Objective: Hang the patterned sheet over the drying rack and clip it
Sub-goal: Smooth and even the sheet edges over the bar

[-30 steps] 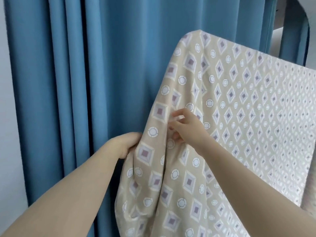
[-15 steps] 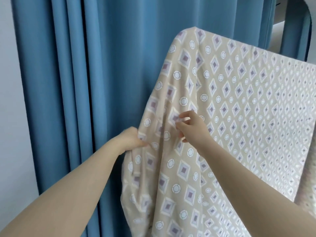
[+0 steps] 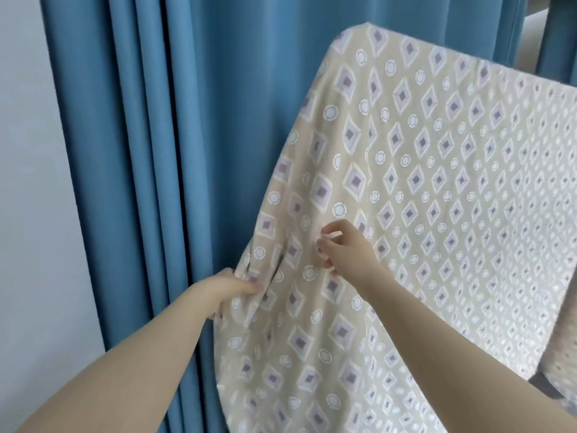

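While the sheet [image 3: 437,198] hangs draped over a support that it hides completely, both of the person's hands are on its left part, low down. It is beige cloth printed with pale diamonds that have purple-grey centres, with small white rings between them. Its top edge runs as a straight line from a rounded corner near the top of the view down towards the right side, and from there the cloth falls in a broad, fairly flat face towards the camera.

At the left edge of the sheet the left hand [image 3: 232,290] grips a bunch of gathered cloth, with the thumb on the near side and the fingers curled round behind the edge. Folds run out from this grip, and below it the edge hangs loose in a curve.

A little higher and to the right, well inside the edge, the right hand [image 3: 346,250] is on the near face of the sheet. Its fingers are curled, and thumb and forefinger meet at the cloth and seem to pinch a small fold of it. The blur there makes the pinch hard to read.

Behind the sheet hangs a blue curtain [image 3: 203,135] in deep upright pleats, and a plain pale wall [image 3: 31,198] stands to its left. At the lower right, just past the sheet's far edge, a further piece of cloth [image 3: 562,354] with the same pattern shows, and a dark grey strip [image 3: 541,384] lies under it
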